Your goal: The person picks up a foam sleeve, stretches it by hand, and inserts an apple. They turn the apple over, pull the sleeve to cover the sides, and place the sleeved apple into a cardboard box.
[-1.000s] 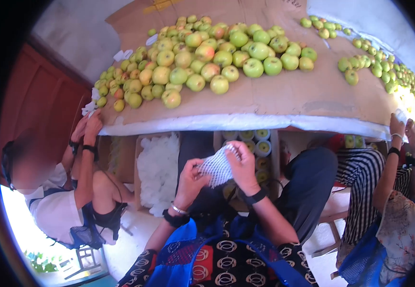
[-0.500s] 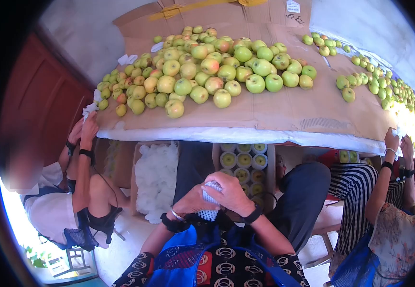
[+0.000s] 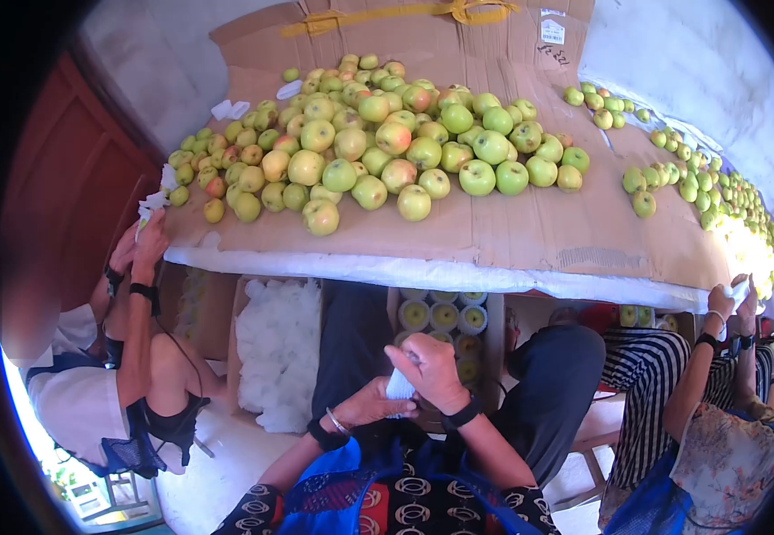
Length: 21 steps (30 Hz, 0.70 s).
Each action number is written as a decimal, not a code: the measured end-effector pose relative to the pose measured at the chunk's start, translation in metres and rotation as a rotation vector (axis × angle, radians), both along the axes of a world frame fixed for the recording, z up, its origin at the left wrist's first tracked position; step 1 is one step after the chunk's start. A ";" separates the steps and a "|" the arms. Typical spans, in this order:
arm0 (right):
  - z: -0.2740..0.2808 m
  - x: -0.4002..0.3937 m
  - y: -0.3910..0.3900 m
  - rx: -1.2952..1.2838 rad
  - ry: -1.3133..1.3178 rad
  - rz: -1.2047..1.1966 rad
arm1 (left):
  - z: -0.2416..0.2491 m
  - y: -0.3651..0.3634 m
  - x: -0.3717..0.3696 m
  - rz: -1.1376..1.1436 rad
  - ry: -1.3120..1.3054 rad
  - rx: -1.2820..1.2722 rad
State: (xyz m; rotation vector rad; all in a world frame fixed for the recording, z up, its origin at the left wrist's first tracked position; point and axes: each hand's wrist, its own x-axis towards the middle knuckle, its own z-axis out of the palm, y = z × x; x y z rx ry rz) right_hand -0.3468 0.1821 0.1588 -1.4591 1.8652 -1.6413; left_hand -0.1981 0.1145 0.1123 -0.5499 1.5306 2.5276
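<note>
In front of my lap I hold a white foam net sleeve (image 3: 399,389) between both hands. My left hand (image 3: 367,403) is closed around its lower part. My right hand (image 3: 432,367) is closed on the upper end, fingers bent over it. Whether an apple is inside the sleeve is hidden. Beyond my hands, a large pile of green and reddish apples (image 3: 393,137) lies on the cardboard-covered table (image 3: 512,234). Below the table edge stands a box of apples in white foam nets (image 3: 443,316).
An open carton of white foam nets (image 3: 277,352) stands left of my legs. One co-worker (image 3: 84,374) sits at the left, another (image 3: 726,437) at the right, both with hands at the table edge. More apples (image 3: 717,183) lie on the table's right part.
My right hand has shifted slightly right and down, now over the top of the sleeve. The sleeve shows less above my fingers. The whole view has tilted a little.
</note>
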 end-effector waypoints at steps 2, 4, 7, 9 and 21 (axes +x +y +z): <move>0.000 -0.005 -0.003 0.023 -0.006 -0.046 | 0.013 0.000 -0.003 -0.034 -0.041 0.101; -0.006 -0.009 -0.007 0.075 -0.127 -0.136 | 0.037 -0.001 -0.012 0.163 -0.004 -0.346; -0.009 -0.013 -0.014 0.087 -0.165 -0.157 | 0.027 -0.014 -0.007 0.210 0.061 -0.375; 0.000 -0.012 -0.024 0.080 -0.166 -0.137 | 0.015 -0.009 0.000 0.220 0.049 -0.247; 0.078 -0.153 -0.104 0.078 0.036 -0.181 | -0.007 -0.062 0.008 0.563 -0.040 -0.842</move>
